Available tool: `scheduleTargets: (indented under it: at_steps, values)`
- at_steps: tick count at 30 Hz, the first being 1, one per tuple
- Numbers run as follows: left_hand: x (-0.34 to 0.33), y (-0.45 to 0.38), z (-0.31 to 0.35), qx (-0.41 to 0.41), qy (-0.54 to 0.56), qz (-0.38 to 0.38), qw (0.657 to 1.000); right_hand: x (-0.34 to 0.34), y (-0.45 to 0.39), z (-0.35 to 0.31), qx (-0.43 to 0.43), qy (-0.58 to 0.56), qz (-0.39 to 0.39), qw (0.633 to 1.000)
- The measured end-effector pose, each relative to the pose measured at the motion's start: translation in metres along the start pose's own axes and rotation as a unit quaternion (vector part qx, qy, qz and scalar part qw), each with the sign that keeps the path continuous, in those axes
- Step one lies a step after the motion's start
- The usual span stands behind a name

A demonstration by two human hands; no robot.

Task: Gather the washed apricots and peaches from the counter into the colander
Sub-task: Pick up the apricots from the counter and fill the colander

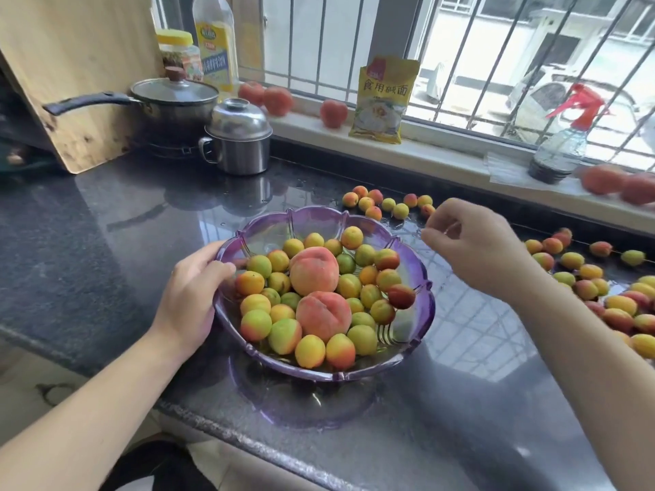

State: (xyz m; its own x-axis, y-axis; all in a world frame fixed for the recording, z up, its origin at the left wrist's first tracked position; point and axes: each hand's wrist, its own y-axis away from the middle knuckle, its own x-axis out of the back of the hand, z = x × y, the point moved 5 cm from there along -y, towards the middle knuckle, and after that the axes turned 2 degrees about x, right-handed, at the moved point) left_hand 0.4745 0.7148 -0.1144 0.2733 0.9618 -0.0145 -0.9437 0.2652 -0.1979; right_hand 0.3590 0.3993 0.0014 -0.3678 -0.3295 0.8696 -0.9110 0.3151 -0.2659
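Note:
A clear purple colander [418, 313] stands on the dark counter, holding several apricots and two peaches [314, 274]. My left hand [193, 292] grips its left rim, thumb over the edge. My right hand [475, 242] hovers above the colander's right side with fingers loosely curled and nothing visible in it. A cluster of loose apricots [388, 204] lies on the wet counter behind the colander. A larger spread of apricots [602, 292] lies at the right, past my right forearm.
A steel lidded pot [238, 136] and a black pan [170, 101] stand at the back left by a wooden board [71, 65]. Tomatoes [333, 113], a yellow packet [384, 97] and a spray bottle [563, 143] sit on the windowsill. The counter edge runs below the colander.

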Motion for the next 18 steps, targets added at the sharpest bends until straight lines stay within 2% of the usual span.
scheduleTargets:
  at_steps: [2, 6, 10, 13, 18]
  values:
    - [-0.001, -0.001, -0.001, 0.0, 0.014, -0.002, 1.0, -0.011, -0.016, 0.035, -0.047, -0.013, 0.044, 0.998]
    - [-0.001, -0.002, -0.003, -0.011, 0.012, -0.003, 1.0, -0.059, -0.043, 0.088, -0.105, 0.024, 0.015, 0.994]
    - [-0.001, -0.003, -0.004, -0.009, 0.013, -0.005, 1.0, -0.086, -0.073, 0.071, -0.048, 0.013, 0.01, 0.999]
    - [-0.002, -0.003, -0.004, -0.007, 0.017, 0.0, 1.0, -0.104, -0.102, 0.048, 0.008, 0.021, -0.025, 0.999]
    - [0.001, -0.003, -0.004, -0.013, 0.014, -0.001, 1.0, -0.126, -0.128, 0.037, -0.016, 0.046, -0.048, 0.998]
